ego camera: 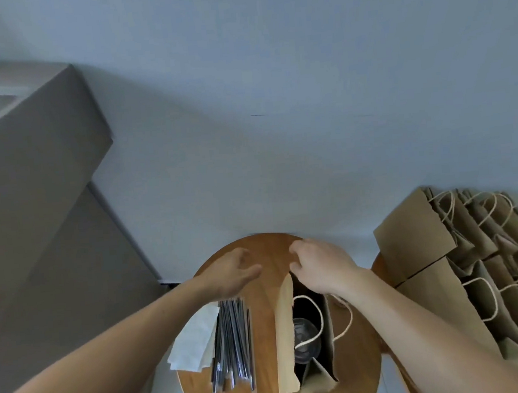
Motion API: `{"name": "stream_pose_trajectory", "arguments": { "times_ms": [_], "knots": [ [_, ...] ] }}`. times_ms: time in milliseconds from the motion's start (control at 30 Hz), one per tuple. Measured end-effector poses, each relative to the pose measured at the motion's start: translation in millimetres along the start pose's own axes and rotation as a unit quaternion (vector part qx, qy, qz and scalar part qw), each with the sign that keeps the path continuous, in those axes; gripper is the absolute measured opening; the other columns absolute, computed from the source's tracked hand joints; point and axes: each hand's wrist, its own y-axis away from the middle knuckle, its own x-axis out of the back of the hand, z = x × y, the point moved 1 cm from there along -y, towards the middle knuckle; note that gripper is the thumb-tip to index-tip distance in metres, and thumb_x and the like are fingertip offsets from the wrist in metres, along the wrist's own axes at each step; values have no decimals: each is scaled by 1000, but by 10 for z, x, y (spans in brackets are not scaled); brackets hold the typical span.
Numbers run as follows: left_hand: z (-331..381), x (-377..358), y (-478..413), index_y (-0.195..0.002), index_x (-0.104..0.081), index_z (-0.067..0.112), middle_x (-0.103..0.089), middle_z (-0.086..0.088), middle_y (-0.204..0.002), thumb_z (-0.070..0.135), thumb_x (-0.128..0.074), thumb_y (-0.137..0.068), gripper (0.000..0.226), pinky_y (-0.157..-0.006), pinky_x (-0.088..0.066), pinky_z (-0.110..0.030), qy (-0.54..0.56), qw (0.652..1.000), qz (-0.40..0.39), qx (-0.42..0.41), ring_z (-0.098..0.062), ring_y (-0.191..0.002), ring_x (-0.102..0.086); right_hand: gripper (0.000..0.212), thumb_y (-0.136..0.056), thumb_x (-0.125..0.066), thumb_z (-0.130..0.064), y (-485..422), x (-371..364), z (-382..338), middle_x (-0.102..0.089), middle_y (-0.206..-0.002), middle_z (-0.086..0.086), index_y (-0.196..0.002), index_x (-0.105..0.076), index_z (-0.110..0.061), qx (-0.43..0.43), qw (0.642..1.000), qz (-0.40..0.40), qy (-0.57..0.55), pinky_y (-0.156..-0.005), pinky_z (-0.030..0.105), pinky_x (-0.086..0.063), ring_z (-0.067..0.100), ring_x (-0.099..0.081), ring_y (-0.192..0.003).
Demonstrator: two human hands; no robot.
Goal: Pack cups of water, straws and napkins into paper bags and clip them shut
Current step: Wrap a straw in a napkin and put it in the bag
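Right grip (pixel 317 263) pinches creased paper bag (pixel 284 335) on wooden table (pixel 263 330).

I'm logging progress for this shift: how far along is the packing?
Done: a cup sits inside the open bag. In hand: the right hand pinches its far rim; the left hand hovers open near the straws. Left: straws and napkins lie outside the bag, no clip shows, and a stack of flat bags waits.
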Motion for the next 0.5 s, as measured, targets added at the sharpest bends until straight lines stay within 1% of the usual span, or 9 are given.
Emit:
{"name": "stream_pose_trajectory", "arguments": {
  "times_ms": [67,133,200,233,300,333,367,433,500],
  "knots": [
    [-189,40,36,-152,-30,14,-37,-5,-156,53,-49,-95,71,-108,-35,-32,-34,999,10,29,-21,-138,-41,38,-100,-44,-34,-74,-78,-179,-57,-125,6,-130,-54,-14,10,1000,9,-15,-85,39,-50,28,-57,-109],
    [-401,56,121,-149,-36,12,-41,-5,-152,48,-49,-95,66,-106,-35,-32,-39,997,3,63,-21,-135,-43,40,-99,-45,-36,-160,-232,-403,-56,-123,7,-131,-54,-13,20,999,5,-43,-84,40,-50,27,-56,-109],
    [-617,60,239,-136,-50,18,-54,2,-132,47,-50,-92,52,-100,-42,-33,-8,997,-5,74,-18,-121,-52,37,-98,-47,-37,-250,-430,-650,-58,-117,4,-125,-57,-14,26,996,-11,-84,-79,38,-50,25,-58,-103],
    [-714,57,290,-129,-55,22,-57,6,-124,44,-50,-92,43,-99,-45,-33,7,997,-8,74,-15,-115,-54,32,-98,-47,-37,-293,-541,-762,-61,-110,1,-118,-60,-16,25,993,-24,-113,-72,34,-49,23,-59,-98],
    [-927,49,348,-133,-55,22,-58,8,-131,34,-50,-95,41,-101,-44,-34,13,997,-8,81,-14,-118,-55,21,-98,-46,-36,-392,-798,-945,-61,-89,-6,-94,-62,-22,8,984,-60,-166,-56,26,-39,14,-58,-79],
    [-1021,44,361,-139,-52,22,-56,5,-138,31,-49,-96,44,-103,-43,-36,12,996,-7,94,-17,-121,-54,23,-97,-46,-35,-435,-925,-1001,-59,-80,-7,-81,-57,-24,-7,981,-74,-181,-51,24,-35,10,-55,-70],
    [-1115,39,367,-141,-49,21,-54,1,-141,32,-48,-96,46,-104,-43,-38,9,994,-5,112,-20,-123,-53,25,-97,-46,-34,-478,-1061,-1052,-57,-75,-7,-74,-52,-24,-20,978,-85,-191,-50,25,-35,8,-52,-65],
    [-1333,9,354,-142,-47,18,-52,-3,-142,37,-46,-97,49,-105,-43,-40,5,989,-5,144,-22,-125,-52,22,-94,-48,-35,-575,-1368,-1140,-55,-73,-5,-75,-50,-23,-47,974,-109,-192,-53,27,-39,9,-52,-66],
    [-1511,-27,323,-143,-46,17,-50,-3,-144,40,-45,-97,51,-101,-43,-34,2,986,2,169,-22,-127,-50,26,-92,-49,-36,-649,-1644,-1205,-44,-65,-5,-69,-43,-25,-89,969,-132,-187,-49,25,-33,6,-44,-57]
  ]
}}
